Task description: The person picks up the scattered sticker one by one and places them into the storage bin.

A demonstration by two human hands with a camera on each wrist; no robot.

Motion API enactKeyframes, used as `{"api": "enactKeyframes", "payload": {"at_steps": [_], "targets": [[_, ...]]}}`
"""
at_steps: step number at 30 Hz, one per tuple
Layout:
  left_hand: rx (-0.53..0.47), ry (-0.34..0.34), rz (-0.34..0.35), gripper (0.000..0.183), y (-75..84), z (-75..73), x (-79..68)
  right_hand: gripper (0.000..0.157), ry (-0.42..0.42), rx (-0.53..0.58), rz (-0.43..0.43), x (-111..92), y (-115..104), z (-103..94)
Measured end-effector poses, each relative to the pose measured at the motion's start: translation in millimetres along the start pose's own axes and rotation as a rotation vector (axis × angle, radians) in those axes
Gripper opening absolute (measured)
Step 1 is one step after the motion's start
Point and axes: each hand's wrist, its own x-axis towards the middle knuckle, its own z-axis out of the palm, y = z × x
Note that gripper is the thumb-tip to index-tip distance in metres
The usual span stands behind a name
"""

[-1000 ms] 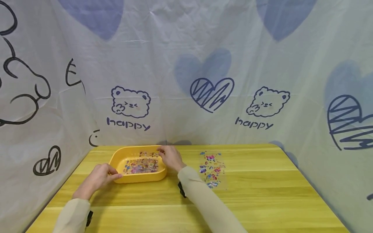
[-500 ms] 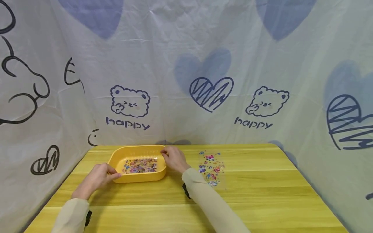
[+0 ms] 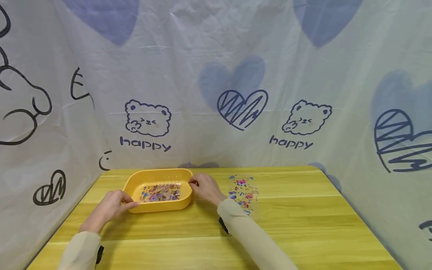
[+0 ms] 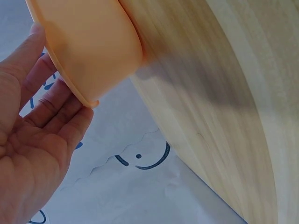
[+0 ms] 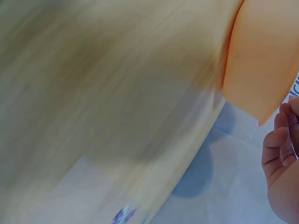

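A yellow tray (image 3: 158,206) stands on the table in the head view. Inside it lie clear sheets printed with colourful little pictures (image 3: 162,192), seemingly sticker sheets. My left hand (image 3: 109,208) holds the left end of the tray, thumb on the near rim. In the left wrist view the fingers reach behind the rim (image 4: 70,93). My right hand (image 3: 206,188) is at the tray's right end, fingertips close to the rim. The right wrist view shows its fingers (image 5: 273,149) loosely curled, with nothing visible in them and the outer wall uncovered.
A further clear printed sheet (image 3: 241,193) lies on the wooden table (image 3: 303,213) right of the tray, partly behind the right forearm. White cloth (image 3: 189,86) with bears and hearts hangs behind the table and on both sides.
My right hand has moved right from over the tray to its right end. The printed piece near its fingers at the tray's back no longer shows there. My left hand keeps its hold.
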Motion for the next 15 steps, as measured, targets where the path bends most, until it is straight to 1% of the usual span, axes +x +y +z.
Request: {"api": "enactKeyframes", "payload": {"at_steps": [3,8,11,15], "targets": [[0.004,0.000,-0.005,0.023,0.2,0.1,-0.8,0.015,-0.010,0.010,0.001,-4.7,5.3,-1.7],[0.002,-0.008,-0.018,0.024,1.9,-0.6,-1.5,0.015,-0.041,0.002,0.025,-11.8,17.0,-6.1],[0.000,-0.014,-0.025,0.024,2.3,-0.6,-1.3,0.016,-0.067,-0.001,0.030,-15.6,26.1,-9.7],[-0.004,-0.018,-0.030,0.024,2.3,0.5,-1.0,0.014,-0.077,-0.016,0.036,-22.2,40.0,-13.9]]}}
